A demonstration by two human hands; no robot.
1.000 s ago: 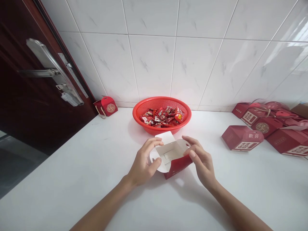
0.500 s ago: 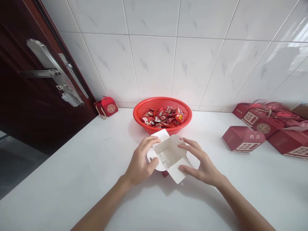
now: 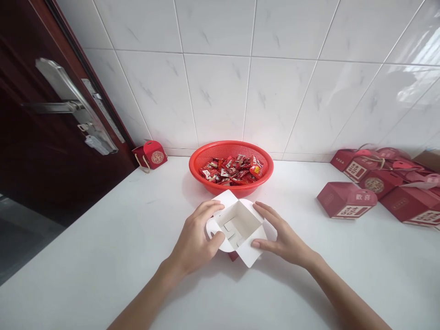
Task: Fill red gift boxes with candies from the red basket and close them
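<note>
White table bears basket beyond open box.

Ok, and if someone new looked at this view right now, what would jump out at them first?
Probably the bright red basket of wrapped sweets, standing near the tiled wall at the middle of the white table. Just in front of it, the open box shows its white inside between the two hands, left and right. Then the cluster of dark red boxes at the far right.
</note>
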